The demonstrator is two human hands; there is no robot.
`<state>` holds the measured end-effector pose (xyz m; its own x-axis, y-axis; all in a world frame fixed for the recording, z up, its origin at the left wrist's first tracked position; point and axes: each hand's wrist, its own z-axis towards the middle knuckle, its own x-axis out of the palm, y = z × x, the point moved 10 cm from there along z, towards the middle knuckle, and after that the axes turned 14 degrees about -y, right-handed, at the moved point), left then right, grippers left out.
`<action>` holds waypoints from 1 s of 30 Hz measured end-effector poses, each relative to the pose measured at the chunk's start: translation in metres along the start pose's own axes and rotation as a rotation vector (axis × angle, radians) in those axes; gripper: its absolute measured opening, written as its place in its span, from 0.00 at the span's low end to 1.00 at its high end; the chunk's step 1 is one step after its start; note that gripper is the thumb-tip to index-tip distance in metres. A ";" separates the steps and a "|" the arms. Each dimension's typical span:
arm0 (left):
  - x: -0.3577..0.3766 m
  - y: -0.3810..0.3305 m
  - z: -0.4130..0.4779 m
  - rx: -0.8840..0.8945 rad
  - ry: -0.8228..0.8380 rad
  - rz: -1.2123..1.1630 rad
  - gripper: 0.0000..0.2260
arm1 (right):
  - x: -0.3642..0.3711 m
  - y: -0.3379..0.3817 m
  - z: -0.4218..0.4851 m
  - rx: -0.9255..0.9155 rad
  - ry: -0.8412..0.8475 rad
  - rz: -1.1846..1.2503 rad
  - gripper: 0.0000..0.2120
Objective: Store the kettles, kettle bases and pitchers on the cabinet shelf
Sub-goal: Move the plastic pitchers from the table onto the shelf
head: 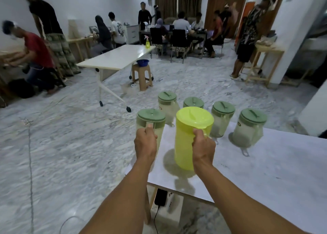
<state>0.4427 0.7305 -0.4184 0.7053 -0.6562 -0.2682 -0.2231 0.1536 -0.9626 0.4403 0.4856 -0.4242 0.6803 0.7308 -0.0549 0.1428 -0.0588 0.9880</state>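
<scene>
Barely started: left hand [145, 142] gripping a green-lidded pitcher [150, 122], right hand [203, 145] gripping the yellow pitcher [191, 136], four more pitchers [223, 119] waiting further back.

pitchers [223, 119] on table [265, 163] | stool [142, 76] beyond, far table's [116, 57] right

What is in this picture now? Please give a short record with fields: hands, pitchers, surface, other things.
left hand: closed on handle of clear pitcher with green lid
right hand: closed on handle of yellow pitcher
other pitchers: four clear ones with green lids, upright behind, e.g. rightmost pitcher
surface: white table
under table: black phone, cable attached
cabinet shelf: not in view
</scene>
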 end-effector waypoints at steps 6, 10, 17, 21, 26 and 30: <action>-0.037 -0.084 -0.077 0.152 -0.007 -0.066 0.22 | -0.124 0.080 -0.044 -0.198 -0.268 0.003 0.23; -0.041 -0.146 -0.157 0.272 0.073 -0.137 0.28 | -0.222 0.129 -0.066 -0.269 -0.450 0.016 0.24; -0.026 -0.228 -0.323 0.423 0.304 -0.234 0.28 | -0.430 0.190 -0.103 -0.302 -0.830 0.041 0.22; -0.003 -0.260 -0.438 0.453 0.511 -0.314 0.28 | -0.560 0.220 -0.142 -0.341 -1.083 0.048 0.23; 0.013 -0.289 -0.601 0.467 0.771 -0.428 0.26 | -0.715 0.248 -0.208 -0.363 -1.427 -0.001 0.29; 0.018 -0.307 -0.735 0.464 0.962 -0.460 0.26 | -0.821 0.266 -0.261 -0.391 -1.625 -0.008 0.26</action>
<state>0.0292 0.1281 -0.0996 -0.1910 -0.9799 0.0585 0.3294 -0.1201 -0.9365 -0.2678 0.0474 -0.0788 0.7037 -0.7027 0.1048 0.1445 0.2859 0.9473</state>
